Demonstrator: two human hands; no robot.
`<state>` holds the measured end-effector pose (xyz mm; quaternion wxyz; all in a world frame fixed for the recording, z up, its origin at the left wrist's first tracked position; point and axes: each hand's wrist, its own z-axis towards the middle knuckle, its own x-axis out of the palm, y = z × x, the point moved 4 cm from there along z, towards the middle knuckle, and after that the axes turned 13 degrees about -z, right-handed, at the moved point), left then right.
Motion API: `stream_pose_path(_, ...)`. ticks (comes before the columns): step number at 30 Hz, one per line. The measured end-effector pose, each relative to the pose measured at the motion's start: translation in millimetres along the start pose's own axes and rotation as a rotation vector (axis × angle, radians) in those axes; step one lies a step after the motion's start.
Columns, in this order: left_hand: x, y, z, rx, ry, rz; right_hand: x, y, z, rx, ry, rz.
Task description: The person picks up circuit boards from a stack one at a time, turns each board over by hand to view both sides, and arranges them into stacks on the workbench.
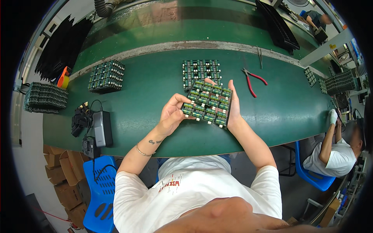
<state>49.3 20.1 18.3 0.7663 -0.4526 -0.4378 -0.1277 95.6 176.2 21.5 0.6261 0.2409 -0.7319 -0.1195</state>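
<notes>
Between both hands I hold a green circuit board panel [210,101], tilted above the green table, with rows of small components and white connectors. My left hand [174,112] pinches its left edge with thumb and fingers. My right hand [234,104] wraps its right edge, the thumb along the side and fingers partly hidden beneath. Just behind it on the table lies a stack of similar circuit board panels [201,66], partly covered by the held one. Red-handled cutting pliers [254,80] lie to the right, and metal tweezers [260,57] lie farther back.
More board stacks [105,76] stand at the left, near an orange tape dispenser [63,77]. A grey power bank [102,129] with cables sits at the left front edge. A blue chair [100,186] stands below. A co-worker [334,151] sits at the right, by other boards [340,82].
</notes>
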Motion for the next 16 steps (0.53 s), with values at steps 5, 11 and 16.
stream_pose_path(5,-1,-4,3,0.033,-0.058,-0.041,2,4,-2,-0.047,-0.022,-0.036)
stream_pose_path(11,-5,-9,5,-0.006,-0.14,-0.107,-4,7,-3,-0.148,-0.064,-0.114)
stream_pose_path(16,-6,-13,13,-0.042,-0.328,-0.213,24,13,-16,-0.478,-0.025,-0.793)
